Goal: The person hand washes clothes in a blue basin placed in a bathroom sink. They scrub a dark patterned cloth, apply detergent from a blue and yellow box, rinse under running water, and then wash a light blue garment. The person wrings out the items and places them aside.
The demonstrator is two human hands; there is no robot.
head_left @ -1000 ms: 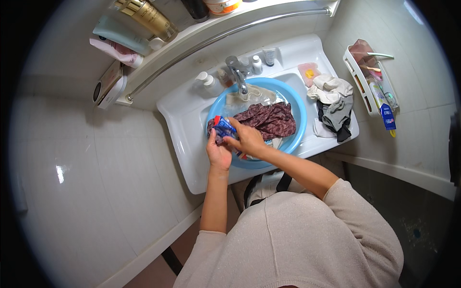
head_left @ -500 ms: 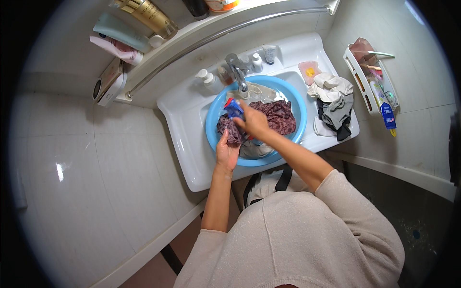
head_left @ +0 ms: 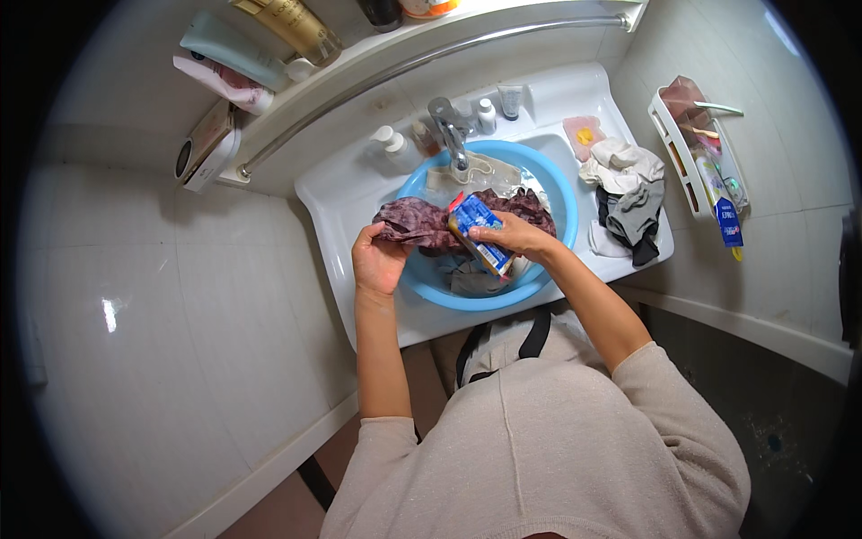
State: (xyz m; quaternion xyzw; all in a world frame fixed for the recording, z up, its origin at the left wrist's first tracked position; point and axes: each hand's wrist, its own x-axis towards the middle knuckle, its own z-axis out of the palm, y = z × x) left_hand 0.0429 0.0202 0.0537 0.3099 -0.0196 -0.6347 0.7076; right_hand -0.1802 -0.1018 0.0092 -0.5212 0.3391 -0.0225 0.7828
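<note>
Sweater sleeves come in from the lower edge, two forearms, both pushed bare, I'd say to keep cuffs dry. My left hand (head_left: 379, 262) is closed on one end of a maroon cloth (head_left: 422, 225), fingers curled tight around the bunched fabric, lifting it over the basin (head_left: 552, 193) rim so it stretches flat enough to work on. My right hand (head_left: 514, 235) is wrapped round a blue packet (head_left: 480, 234), fingers closed on it, packet pressed down onto the cloth near its middle. Cloth sits partly in the basin, partly held above its left rim. One blue basin, set inside the white sink (head_left: 359, 287) so water stays in it. One tap (head_left: 449, 130) just behind, spout over the basin. Grey cloth lies low in the basin, count unclear. Small bottles (head_left: 395, 148) by the tap: I count about four. One clothes heap (head_left: 628, 193) on the sink's right edge, well clear of water. One white rack (head_left: 696, 153) on the right wall. Shelf (head_left: 377, 54) above holds tubes and bottles, too cut off to count.
</note>
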